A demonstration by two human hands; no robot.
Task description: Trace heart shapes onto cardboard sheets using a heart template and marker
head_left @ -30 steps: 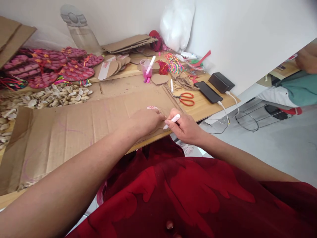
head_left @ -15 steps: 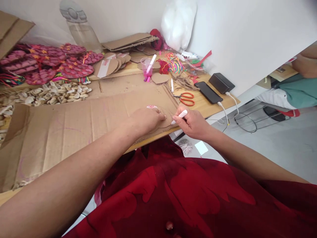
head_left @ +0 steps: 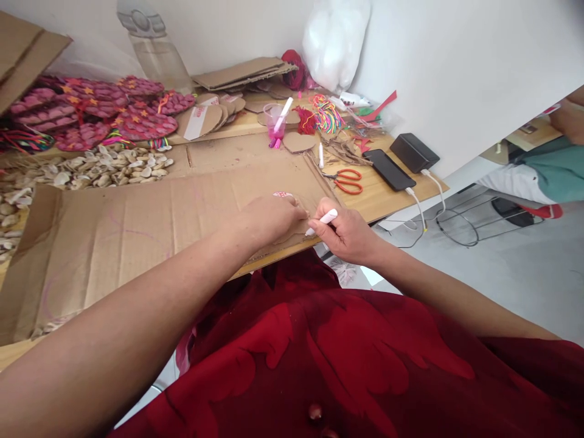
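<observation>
My right hand [head_left: 349,234] is closed round a white marker [head_left: 327,217], its tip down near the front edge of a large cardboard sheet [head_left: 150,213]. Beside it, my left hand [head_left: 276,218] presses a small cardboard cutout [head_left: 283,195] flat on that sheet, fingers together. A red-and-white printed patch shows on the cutout past my knuckles; most of its outline is hidden by the hand. Faint purple curved lines mark the sheet to the left. Orange-handled scissors [head_left: 349,181] lie just beyond my right hand.
Pistachio-like shells [head_left: 104,170] and pink decorated pieces [head_left: 137,118] lie at the left. Behind are a water bottle [head_left: 159,61], cardboard ovals [head_left: 207,118], a pink cup [head_left: 274,115] with markers and colourful cords [head_left: 326,115]. A phone [head_left: 390,170] and black box [head_left: 415,152] sit right. Another person is far right.
My right hand has moved a little left and towards me with the marker, along the cutout's edge. My left hand keeps its place on the cutout. The view has shifted slightly.
</observation>
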